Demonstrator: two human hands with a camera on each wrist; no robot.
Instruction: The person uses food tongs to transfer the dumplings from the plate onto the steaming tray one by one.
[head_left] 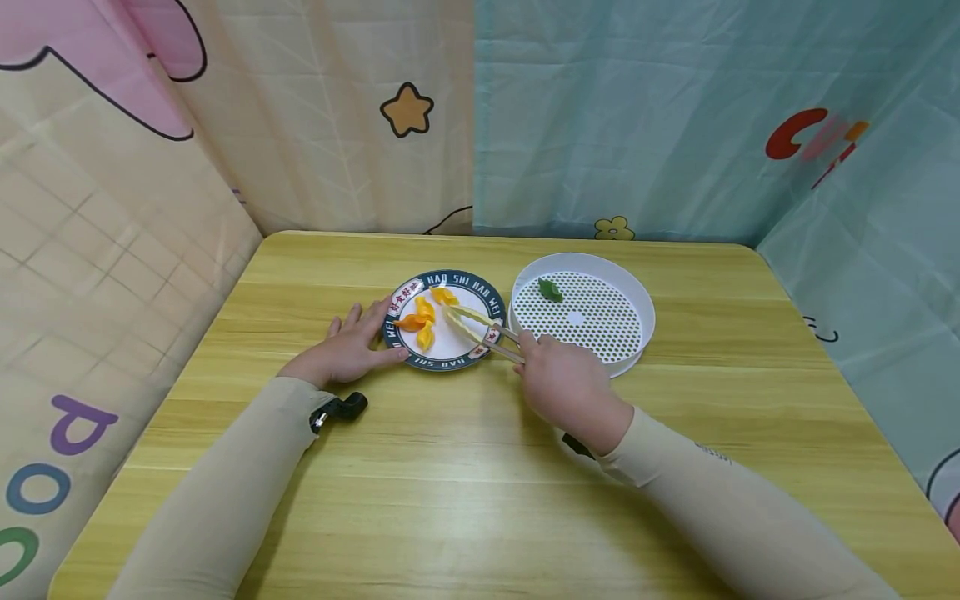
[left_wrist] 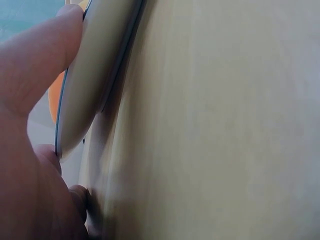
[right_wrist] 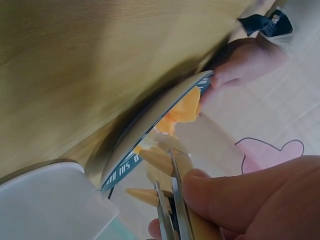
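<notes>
My left hand (head_left: 348, 350) lies spread at the left side of a round plate (head_left: 442, 365), thumb and fingertips touching its dark, lettered rim. Several crinkled orange-yellow pieces (head_left: 424, 310) are on the white middle of this plate. In my right hand (head_left: 566, 387) I grip a pair of tongs (head_left: 487, 342), whose pale arms stand apart and reach over the plate's right half. Their tips come close to the piece nearest the back (head_left: 444, 296), with nothing visible between them. The right wrist view has my thumb pressing the side of the tongs.
Right of the plate, close to its rim, stands a round white basket (head_left: 641, 304) with a perforated bottom. A green leafy piece (head_left: 551, 290) lies in it. Everything is on a wooden table (head_left: 450, 483), with printed curtains (head_left: 615, 125) behind and at both sides.
</notes>
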